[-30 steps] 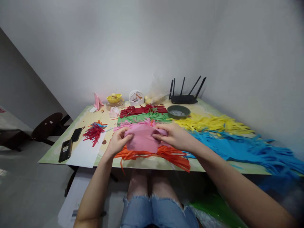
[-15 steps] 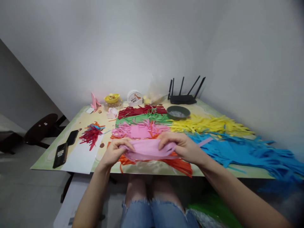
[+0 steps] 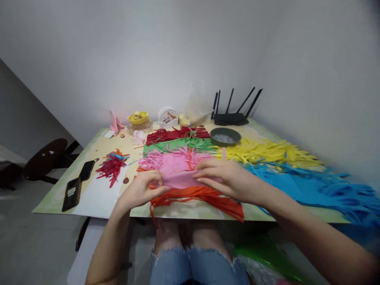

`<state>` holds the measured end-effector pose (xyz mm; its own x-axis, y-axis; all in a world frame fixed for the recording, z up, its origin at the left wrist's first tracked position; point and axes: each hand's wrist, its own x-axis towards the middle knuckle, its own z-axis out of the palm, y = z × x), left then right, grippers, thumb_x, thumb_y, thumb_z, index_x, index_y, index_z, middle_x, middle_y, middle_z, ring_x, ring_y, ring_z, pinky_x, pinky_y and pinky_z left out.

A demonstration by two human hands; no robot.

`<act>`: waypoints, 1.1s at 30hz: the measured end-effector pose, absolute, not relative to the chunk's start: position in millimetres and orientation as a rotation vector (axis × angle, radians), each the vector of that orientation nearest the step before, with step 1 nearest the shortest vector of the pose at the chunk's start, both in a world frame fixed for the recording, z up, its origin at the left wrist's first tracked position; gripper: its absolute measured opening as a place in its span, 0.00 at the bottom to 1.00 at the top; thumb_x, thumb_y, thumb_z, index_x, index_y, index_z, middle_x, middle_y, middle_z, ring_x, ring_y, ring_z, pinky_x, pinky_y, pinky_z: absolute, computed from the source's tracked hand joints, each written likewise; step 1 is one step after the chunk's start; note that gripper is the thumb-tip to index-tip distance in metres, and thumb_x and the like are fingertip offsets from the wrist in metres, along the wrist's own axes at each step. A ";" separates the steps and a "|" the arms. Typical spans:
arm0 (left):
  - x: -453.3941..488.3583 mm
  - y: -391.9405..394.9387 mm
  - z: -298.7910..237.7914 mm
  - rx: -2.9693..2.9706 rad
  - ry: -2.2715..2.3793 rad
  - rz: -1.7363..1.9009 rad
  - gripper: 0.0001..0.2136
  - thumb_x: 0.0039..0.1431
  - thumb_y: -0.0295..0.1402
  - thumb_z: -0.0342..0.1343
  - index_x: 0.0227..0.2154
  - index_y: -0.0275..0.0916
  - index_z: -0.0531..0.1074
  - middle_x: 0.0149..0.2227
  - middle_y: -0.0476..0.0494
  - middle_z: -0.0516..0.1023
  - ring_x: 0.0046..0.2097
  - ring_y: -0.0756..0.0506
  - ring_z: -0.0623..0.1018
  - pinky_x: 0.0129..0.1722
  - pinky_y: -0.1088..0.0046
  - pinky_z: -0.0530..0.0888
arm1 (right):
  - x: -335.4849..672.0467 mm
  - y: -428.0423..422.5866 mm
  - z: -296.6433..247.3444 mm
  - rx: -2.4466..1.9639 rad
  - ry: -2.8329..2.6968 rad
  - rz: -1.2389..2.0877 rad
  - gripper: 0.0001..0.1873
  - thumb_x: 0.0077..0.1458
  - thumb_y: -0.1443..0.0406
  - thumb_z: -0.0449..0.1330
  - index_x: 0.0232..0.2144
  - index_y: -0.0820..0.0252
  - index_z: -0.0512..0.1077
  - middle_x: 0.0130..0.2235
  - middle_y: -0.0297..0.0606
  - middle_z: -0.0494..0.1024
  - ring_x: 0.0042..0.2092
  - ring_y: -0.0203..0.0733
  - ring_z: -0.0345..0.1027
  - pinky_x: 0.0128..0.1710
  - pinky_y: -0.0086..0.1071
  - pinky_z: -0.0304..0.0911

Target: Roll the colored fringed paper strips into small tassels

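A folded pink sheet [image 3: 181, 180] lies low over the orange fringed strips [image 3: 204, 196] near the table's front edge. My left hand [image 3: 142, 189] pinches its left end, fingers closed. My right hand [image 3: 225, 177] lies across its right part, fingers pressed on it with the thumb under the edge. Just behind is a pink fringed sheet [image 3: 169, 160].
Behind lie green [image 3: 178, 144] and red strips [image 3: 175, 134], with yellow [image 3: 267, 150] and blue fringed sheets [image 3: 311, 186] at right. A dark bowl [image 3: 225, 136], a router [image 3: 234, 116], two phones [image 3: 75, 184], white paper [image 3: 101, 194] and a scrap pile [image 3: 111, 166] share the table.
Both hands lifted the pink sheet off the pile toward me, then brought it down folded and flatter onto the orange strips.
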<state>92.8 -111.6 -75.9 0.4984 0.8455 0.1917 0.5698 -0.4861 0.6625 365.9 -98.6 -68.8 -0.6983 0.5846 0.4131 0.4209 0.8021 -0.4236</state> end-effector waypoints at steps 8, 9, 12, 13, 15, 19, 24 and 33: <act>121.3 -89.8 -75.9 2.366 1.111 0.597 0.06 0.56 0.35 0.58 0.28 0.38 0.72 0.27 0.49 0.73 0.33 0.47 0.71 0.35 0.73 0.65 | 362.6 -111.8 -52.3 -0.732 -2.516 0.257 0.16 0.62 0.68 0.48 0.39 0.57 0.76 0.41 0.43 0.78 0.40 0.42 0.72 0.40 0.34 0.67; 121.8 -88.2 -76.0 2.349 1.098 0.562 0.09 0.56 0.36 0.58 0.24 0.38 0.71 0.24 0.50 0.71 0.31 0.48 0.70 0.33 0.73 0.64 | 363.6 -111.9 -50.5 -0.778 -2.492 0.294 0.15 0.61 0.68 0.48 0.41 0.57 0.75 0.41 0.43 0.78 0.40 0.42 0.72 0.39 0.34 0.67; 118.8 -86.9 -74.6 2.241 1.068 0.530 0.13 0.55 0.40 0.59 0.21 0.37 0.67 0.22 0.54 0.64 0.27 0.51 0.65 0.27 0.76 0.60 | 365.0 -108.3 -50.5 -0.937 -2.397 0.384 0.16 0.58 0.67 0.53 0.49 0.57 0.70 0.44 0.43 0.78 0.42 0.43 0.72 0.40 0.34 0.65; 117.0 -87.5 -74.0 2.224 1.063 0.528 0.14 0.54 0.40 0.59 0.20 0.37 0.66 0.21 0.55 0.62 0.26 0.52 0.63 0.26 0.76 0.58 | 364.9 -106.0 -52.3 -0.989 -2.383 0.401 0.15 0.57 0.65 0.55 0.47 0.58 0.71 0.42 0.43 0.78 0.40 0.43 0.72 0.39 0.33 0.65; 112.5 -89.5 -73.2 2.226 1.070 0.531 0.15 0.54 0.41 0.60 0.21 0.37 0.64 0.21 0.55 0.60 0.25 0.52 0.62 0.26 0.76 0.58 | 364.2 -100.8 -57.2 -1.067 -2.392 0.437 0.09 0.57 0.62 0.56 0.38 0.60 0.74 0.35 0.41 0.79 0.35 0.42 0.71 0.34 0.31 0.62; 98.2 -97.3 -70.8 2.377 1.262 0.454 0.09 0.54 0.38 0.60 0.30 0.38 0.69 0.29 0.51 0.70 0.31 0.48 0.68 0.32 0.74 0.63 | 362.9 -93.7 -66.4 -1.142 -2.344 0.501 0.12 0.57 0.60 0.56 0.25 0.61 0.71 0.26 0.35 0.74 0.28 0.37 0.65 0.28 0.28 0.56; 83.4 -110.8 -55.3 2.523 1.369 0.325 0.20 0.49 0.45 0.64 0.42 0.40 0.73 0.43 0.39 0.76 0.47 0.37 0.72 0.45 0.64 0.67 | 359.3 -95.5 -66.6 -1.199 -2.337 0.428 0.13 0.57 0.59 0.56 0.24 0.60 0.68 0.24 0.34 0.73 0.26 0.36 0.63 0.26 0.27 0.52; 114.0 -88.1 -65.2 2.078 0.934 0.403 0.14 0.52 0.43 0.61 0.30 0.35 0.75 0.26 0.51 0.73 0.29 0.49 0.72 0.30 0.76 0.67 | 359.6 -107.4 -47.3 -1.109 -2.474 0.445 0.10 0.57 0.64 0.55 0.24 0.59 0.67 0.23 0.33 0.71 0.25 0.35 0.62 0.25 0.26 0.51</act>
<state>114.0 -88.1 -65.2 0.6758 0.7362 -0.0350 0.4797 -0.4033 0.7792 359.6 -107.4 -47.3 -0.6102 0.7611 0.2202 0.6367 0.6364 -0.4353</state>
